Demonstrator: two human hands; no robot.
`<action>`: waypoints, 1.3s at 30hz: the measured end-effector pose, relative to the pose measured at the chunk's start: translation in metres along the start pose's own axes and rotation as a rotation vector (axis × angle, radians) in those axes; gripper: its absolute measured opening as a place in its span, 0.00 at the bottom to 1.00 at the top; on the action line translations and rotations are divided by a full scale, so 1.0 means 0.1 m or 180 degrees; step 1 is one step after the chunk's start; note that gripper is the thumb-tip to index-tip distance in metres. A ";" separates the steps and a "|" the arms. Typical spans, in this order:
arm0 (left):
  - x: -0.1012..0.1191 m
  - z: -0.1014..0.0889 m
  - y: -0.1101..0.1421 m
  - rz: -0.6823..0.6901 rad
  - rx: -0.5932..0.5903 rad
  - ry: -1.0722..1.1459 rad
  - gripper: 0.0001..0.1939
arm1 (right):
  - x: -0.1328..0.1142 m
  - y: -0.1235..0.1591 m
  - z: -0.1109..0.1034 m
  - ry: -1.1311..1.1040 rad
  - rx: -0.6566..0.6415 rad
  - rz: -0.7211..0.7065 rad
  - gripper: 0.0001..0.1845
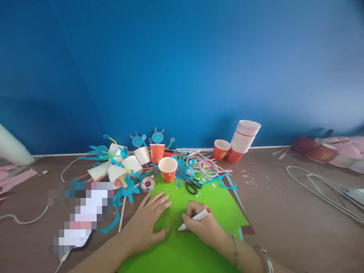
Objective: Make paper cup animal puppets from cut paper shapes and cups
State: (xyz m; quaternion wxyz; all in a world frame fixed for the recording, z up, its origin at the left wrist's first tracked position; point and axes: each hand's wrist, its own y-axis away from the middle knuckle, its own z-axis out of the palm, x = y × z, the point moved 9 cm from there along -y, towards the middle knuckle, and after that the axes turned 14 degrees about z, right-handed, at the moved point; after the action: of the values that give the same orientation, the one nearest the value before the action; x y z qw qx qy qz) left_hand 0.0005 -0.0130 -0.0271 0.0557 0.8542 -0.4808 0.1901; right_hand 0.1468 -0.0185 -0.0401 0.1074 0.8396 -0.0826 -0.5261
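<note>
My right hand grips a white marker with a red end, its tip down on a green sheet of paper. Under the tip is a reddish zigzag outline, partly hidden by the hand. My left hand lies flat on the same sheet with the fingers spread. Between the thumb and fingers a drawn circle shows in part. Just beyond the hands lie black-handled scissors and a roll of clear tape. A red-and-white paper cup stands at the sheet's far edge.
Paper cups with blue cut-out animal faces crowd the back left. A tall leaning stack of cups stands at the back right, near the blue wall. Straws and blue scraps lie between. A white cable loops at right; a blurred-out device lies left.
</note>
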 end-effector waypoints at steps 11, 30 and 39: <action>0.02 -0.03 0.00 -0.0066 -0.0066 0.0001 0.31 | 0.09 0.00 0.09 -0.0015 -0.0336 0.0240 0.13; 0.03 -0.04 -0.01 -0.0041 -0.0020 0.0011 0.30 | 0.05 0.02 0.09 -0.0139 -0.0418 0.0175 0.10; 0.02 -0.04 0.02 -0.0002 0.0034 0.0006 0.31 | 0.11 -0.04 -0.13 -0.0529 -0.0164 0.0312 0.10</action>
State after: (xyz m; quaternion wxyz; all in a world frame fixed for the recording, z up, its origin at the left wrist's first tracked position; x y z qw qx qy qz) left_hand -0.0013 -0.0147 -0.0223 0.0517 0.8544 -0.4795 0.1934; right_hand 0.1633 -0.0162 -0.0452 0.1473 0.7849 -0.1187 -0.5900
